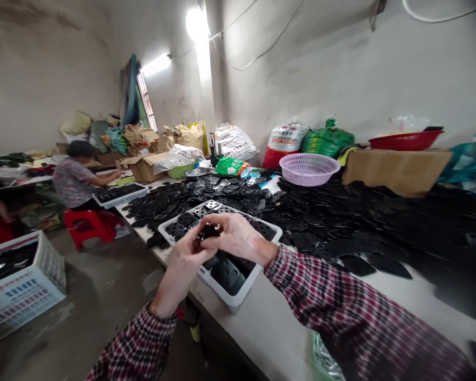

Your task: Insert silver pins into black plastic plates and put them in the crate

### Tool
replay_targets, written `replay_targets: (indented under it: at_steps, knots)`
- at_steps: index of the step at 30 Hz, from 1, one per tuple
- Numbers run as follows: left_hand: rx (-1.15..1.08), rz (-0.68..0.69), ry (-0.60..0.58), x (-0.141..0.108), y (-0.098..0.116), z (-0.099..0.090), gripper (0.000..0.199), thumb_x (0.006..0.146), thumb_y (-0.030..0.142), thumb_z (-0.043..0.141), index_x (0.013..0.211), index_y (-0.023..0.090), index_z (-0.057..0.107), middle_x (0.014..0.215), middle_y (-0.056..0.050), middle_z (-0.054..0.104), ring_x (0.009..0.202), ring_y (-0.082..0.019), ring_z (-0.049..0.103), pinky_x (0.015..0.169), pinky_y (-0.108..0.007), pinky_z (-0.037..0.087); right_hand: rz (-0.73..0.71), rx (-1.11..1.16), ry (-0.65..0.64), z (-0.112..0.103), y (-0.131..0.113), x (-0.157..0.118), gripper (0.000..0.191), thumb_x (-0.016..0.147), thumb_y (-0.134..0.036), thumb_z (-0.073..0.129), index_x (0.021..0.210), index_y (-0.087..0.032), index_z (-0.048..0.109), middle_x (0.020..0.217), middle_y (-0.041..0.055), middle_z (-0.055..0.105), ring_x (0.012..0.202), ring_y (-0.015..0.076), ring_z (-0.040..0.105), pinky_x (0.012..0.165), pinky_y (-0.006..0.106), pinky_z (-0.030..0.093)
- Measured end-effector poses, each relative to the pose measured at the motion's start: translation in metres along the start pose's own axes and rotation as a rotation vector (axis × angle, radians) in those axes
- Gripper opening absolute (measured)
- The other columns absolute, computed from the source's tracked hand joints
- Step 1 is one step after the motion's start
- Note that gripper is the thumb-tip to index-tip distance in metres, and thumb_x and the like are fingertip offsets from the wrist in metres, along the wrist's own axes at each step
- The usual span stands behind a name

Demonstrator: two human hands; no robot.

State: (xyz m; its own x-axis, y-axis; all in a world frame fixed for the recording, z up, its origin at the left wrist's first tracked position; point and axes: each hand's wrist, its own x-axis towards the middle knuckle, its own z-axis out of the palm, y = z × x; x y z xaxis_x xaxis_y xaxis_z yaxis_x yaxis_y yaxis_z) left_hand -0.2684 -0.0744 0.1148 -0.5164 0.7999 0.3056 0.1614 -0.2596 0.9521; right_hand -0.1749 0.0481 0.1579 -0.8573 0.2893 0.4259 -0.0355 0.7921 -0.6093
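- Near left, a white crate [52, 275] with black things [18, 255] in it
- Far left, a person [73, 177] sits on a red stool [78, 225]
- In the middle, the left hand [183, 264] and right hand [238, 238] are close together, both pinching a small dark piece [211, 230] over the white tray [235, 301]; its shape is hard to see
- This looks like the step of working one piece by hand; the next move likely needs a steady hold
- To the right, a big pile of flat black pieces [321, 217] on the bench [277, 328]
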Motion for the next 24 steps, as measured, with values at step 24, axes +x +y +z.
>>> replay_targets:
  at_steps: [24]
  knots:
    - [-0.114, -0.32, 0.327, 0.178, -0.047, -0.093, 0.023, 0.09, 0.03, 0.061, 0.107, 0.014, 0.062, 0.104, -0.006, 0.065, 0.085, -0.017, 0.064, 0.073, -0.035, 0.056, 0.305, 0.377, 0.129, -0.03, 0.066, -0.027, 0.039, 0.079, -0.037, 0.067, 0.113, -0.017, 0.071, 0.091, 0.0043, 0.073, 0.078, 0.0185, 0.066, 0.072, 0.031, 0.054]
